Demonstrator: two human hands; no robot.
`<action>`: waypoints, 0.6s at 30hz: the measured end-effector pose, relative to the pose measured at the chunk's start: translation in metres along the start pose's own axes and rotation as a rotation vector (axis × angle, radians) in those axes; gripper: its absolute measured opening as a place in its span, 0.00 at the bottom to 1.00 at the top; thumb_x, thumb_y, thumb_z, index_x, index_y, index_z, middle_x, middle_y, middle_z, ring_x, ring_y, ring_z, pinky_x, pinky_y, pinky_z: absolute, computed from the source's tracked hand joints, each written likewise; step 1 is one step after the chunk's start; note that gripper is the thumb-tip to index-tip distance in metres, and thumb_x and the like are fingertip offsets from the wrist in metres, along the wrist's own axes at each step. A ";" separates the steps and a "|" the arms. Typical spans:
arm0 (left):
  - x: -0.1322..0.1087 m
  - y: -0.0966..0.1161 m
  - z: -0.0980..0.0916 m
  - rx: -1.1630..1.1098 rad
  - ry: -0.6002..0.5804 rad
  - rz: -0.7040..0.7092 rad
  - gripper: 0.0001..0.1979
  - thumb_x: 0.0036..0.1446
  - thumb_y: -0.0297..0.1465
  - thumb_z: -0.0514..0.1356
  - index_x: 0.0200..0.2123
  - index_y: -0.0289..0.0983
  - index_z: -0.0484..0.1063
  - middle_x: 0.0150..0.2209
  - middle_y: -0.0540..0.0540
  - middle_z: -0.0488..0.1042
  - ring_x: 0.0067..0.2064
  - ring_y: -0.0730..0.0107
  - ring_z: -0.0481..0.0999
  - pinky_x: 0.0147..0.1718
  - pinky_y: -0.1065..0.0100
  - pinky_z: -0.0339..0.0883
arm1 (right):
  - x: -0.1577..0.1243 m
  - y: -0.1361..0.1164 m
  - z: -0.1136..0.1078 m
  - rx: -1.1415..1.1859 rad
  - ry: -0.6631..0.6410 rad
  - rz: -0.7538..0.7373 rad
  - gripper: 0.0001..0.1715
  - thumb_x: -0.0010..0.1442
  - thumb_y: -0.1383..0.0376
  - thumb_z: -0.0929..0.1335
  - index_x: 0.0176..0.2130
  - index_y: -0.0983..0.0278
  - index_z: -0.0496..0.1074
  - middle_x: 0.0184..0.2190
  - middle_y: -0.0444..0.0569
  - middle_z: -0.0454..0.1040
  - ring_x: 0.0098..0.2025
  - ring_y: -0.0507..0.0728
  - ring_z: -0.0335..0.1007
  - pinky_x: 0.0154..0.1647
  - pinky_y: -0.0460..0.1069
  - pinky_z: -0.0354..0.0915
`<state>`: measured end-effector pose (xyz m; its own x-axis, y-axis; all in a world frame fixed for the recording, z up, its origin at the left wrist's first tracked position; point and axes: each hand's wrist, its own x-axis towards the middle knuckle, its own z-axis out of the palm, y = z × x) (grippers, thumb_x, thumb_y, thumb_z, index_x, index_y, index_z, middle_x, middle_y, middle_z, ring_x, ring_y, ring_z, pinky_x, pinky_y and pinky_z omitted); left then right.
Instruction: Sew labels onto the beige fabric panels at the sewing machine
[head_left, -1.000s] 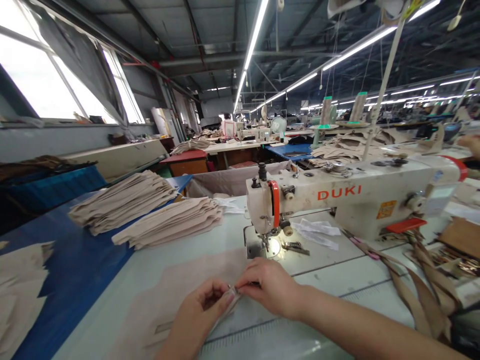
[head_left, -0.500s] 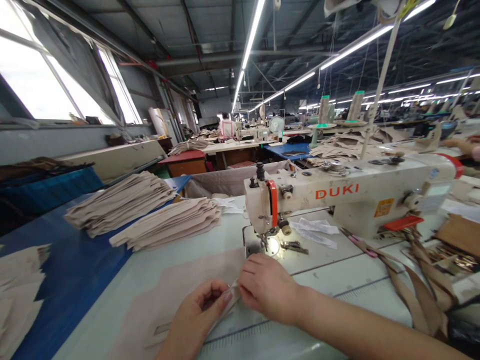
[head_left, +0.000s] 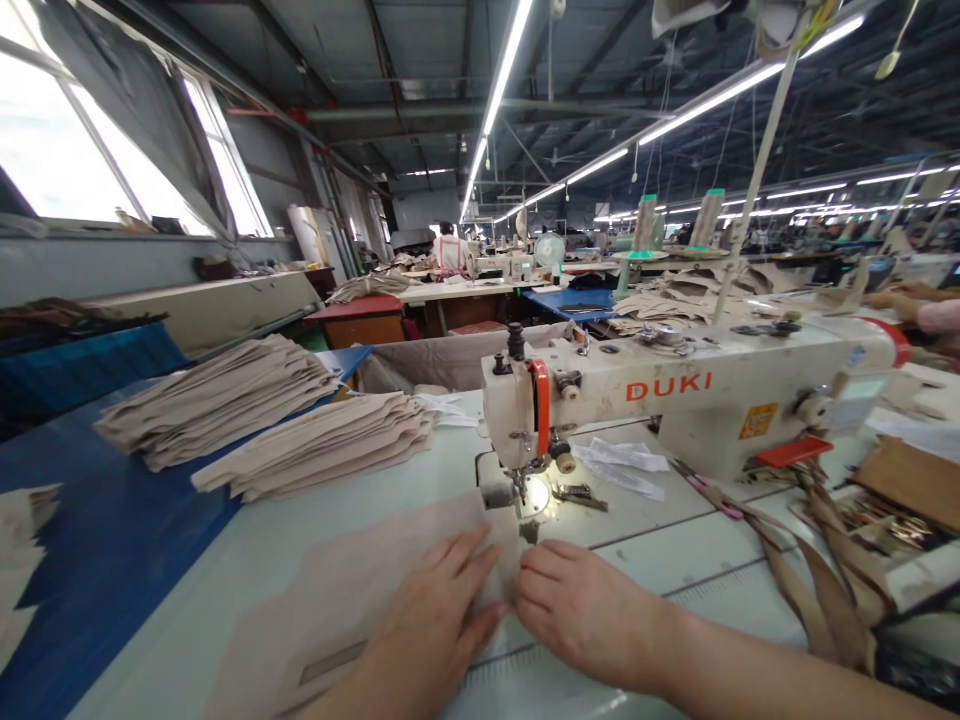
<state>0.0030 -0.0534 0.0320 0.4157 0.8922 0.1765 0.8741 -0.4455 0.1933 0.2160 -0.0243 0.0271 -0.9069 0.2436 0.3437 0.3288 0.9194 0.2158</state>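
A thin beige fabric piece (head_left: 360, 570) with a narrow slot-like strip lies on the pale sewing table, its far edge by the presser foot of the sewing machine (head_left: 592, 395). My left hand (head_left: 442, 620) rests flat on the fabric with fingers stretched out. Close beside it, my right hand (head_left: 581, 605) has its fingers curled together at the fabric's right edge, pinching it; the fingertips are partly hidden. The machine's needle area is lit, just beyond both hands.
Two stacks of cut beige pieces (head_left: 322, 445) stand to the left. Thread snips (head_left: 579, 496) and white strips (head_left: 622, 462) lie on the machine bed. Scissors (head_left: 705, 485), brown straps (head_left: 799, 580) and a box of metal parts (head_left: 900, 525) are at right. Another person's arm (head_left: 911, 305) shows far right.
My left hand has gone from pinching the fabric's edge to lying flat on it, further forward. My right hand has shifted slightly right and nearer to me. The fabric now lies flatter.
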 end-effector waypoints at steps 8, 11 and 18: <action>0.010 0.003 0.007 0.050 -0.260 -0.096 0.26 0.65 0.41 0.50 0.66 0.51 0.55 0.69 0.48 0.50 0.69 0.50 0.49 0.63 0.38 0.47 | -0.019 0.002 0.001 0.077 -0.017 0.130 0.08 0.66 0.68 0.67 0.32 0.65 0.69 0.31 0.46 0.72 0.36 0.56 0.64 0.39 0.50 0.63; 0.010 -0.007 0.010 0.064 -0.182 -0.092 0.23 0.67 0.38 0.47 0.64 0.53 0.59 0.68 0.49 0.52 0.69 0.50 0.51 0.62 0.39 0.50 | -0.036 0.016 -0.010 0.126 -0.035 0.220 0.10 0.67 0.69 0.65 0.31 0.64 0.69 0.32 0.47 0.73 0.37 0.56 0.65 0.42 0.50 0.64; 0.021 -0.021 0.019 0.125 -0.186 -0.125 0.25 0.65 0.41 0.51 0.64 0.51 0.59 0.68 0.45 0.52 0.68 0.45 0.50 0.60 0.36 0.50 | -0.073 0.111 -0.034 0.070 -0.151 0.916 0.12 0.66 0.71 0.63 0.43 0.65 0.75 0.43 0.53 0.76 0.45 0.58 0.72 0.46 0.49 0.64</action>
<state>-0.0017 -0.0244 0.0132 0.3314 0.9432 -0.0242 0.9411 -0.3287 0.0796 0.3276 0.0492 0.0573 -0.3278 0.9167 0.2287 0.9211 0.3639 -0.1383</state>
